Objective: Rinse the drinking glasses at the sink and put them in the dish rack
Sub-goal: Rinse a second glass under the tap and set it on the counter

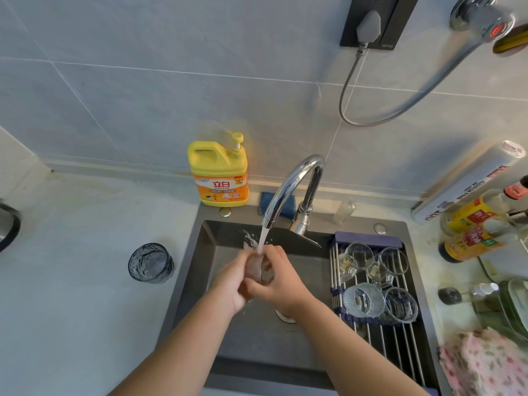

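At the left of the frame, a dark glass (pixel 151 262) stands alone on the white counter, well apart from the hands. A yellow soap bottle (pixel 218 174) stands by the wall, just behind the sink (pixel 228 332). In the middle of the frame, over the sink, the left hand (pixel 230 282) and the right hand (pixel 281 284) both curl their fingers round a clear glass (pixel 259 269). The glass sits between the two hands, tipped up under the water (pixel 262 238) that runs from the shiny tap (pixel 288 187). Drops splash off the glass. To the right, the dish rack (pixel 397 347) lies across the sink with clean glasses (pixel 363 300) resting in it. Brown bottles (pixel 468 244) lie at the far right, and a pink cloth (pixel 483 364) is in the lower right corner.
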